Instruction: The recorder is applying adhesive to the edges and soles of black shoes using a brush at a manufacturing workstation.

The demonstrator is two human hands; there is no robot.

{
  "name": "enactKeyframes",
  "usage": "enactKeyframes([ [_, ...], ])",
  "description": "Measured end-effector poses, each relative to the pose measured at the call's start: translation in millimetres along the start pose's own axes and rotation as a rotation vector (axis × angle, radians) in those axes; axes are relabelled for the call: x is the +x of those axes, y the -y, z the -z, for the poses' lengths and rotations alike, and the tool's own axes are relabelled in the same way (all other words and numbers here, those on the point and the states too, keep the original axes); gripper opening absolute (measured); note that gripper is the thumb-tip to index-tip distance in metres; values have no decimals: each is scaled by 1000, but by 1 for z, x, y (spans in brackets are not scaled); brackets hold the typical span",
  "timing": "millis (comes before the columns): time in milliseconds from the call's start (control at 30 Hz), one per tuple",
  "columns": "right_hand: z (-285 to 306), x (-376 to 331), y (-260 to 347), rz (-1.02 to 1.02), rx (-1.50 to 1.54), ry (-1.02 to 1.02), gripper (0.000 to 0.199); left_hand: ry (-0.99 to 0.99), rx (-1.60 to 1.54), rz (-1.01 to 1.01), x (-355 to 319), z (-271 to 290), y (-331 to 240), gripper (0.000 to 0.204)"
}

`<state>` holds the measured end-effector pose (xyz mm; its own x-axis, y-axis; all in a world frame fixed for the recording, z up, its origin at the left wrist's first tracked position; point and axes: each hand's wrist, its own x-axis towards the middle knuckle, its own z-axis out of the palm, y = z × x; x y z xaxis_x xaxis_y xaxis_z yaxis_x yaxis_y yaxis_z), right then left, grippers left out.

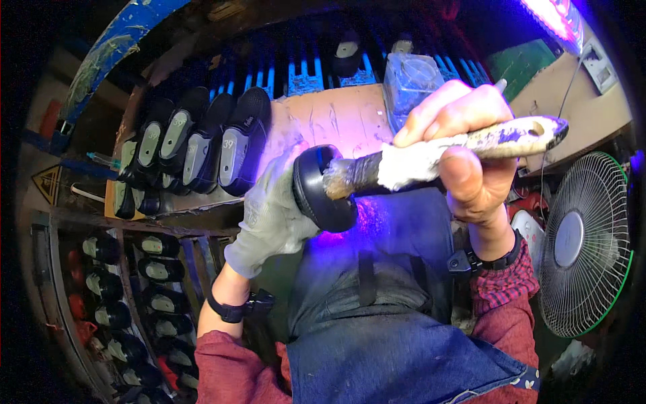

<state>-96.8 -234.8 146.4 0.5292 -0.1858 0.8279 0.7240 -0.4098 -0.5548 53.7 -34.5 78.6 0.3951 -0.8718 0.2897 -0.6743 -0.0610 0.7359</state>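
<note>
My left hand [269, 212], in a light grey glove, grips a black shoe [311, 192] seen end-on. Most of the shoe's far side is hidden by the glove and the viewing angle. In my bare right hand [474, 135] is a paintbrush [414, 165], held by its handle, which is pale with dark stains. White crusted stuff covers the part of the brush above the dark bristles. The bristle tip meets the shoe's edge, or lies just in front of it. A purple glow falls behind the shoe.
Several black shoes on grey lasts [235, 155] line the bench at the left. More shoes fill a rack [124, 269] below. A clear plastic container [410, 81] stands on the bench [323, 114], before blue slatted racks [306, 74]. A fan [582, 242] is at the right.
</note>
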Motion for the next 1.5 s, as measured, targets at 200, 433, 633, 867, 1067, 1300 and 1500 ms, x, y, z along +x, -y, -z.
enactKeyframes([
  [200,2,-4,-16,-45,46,-77,16,399,-155,297,-2,7,-9,102],
  [433,1,-31,-39,-157,-2,-82,14,532,-457,542,-5,-1,6,109],
  [633,-4,-51,-50,-283,77,-120,5,504,-725,571,4,-9,21,93],
  [867,1,-78,-54,-461,49,28,8,389,-1019,555,3,-23,64,50],
  [1067,65,-86,-83,-638,-569,-320,18,-88,-989,601,-23,-57,53,63],
  [1300,98,-118,-96,-465,-881,-209,14,-164,-1695,755,-47,-81,21,61],
  [1500,61,-127,-70,-578,-514,-436,10,-232,-1144,780,-36,-82,15,50],
])
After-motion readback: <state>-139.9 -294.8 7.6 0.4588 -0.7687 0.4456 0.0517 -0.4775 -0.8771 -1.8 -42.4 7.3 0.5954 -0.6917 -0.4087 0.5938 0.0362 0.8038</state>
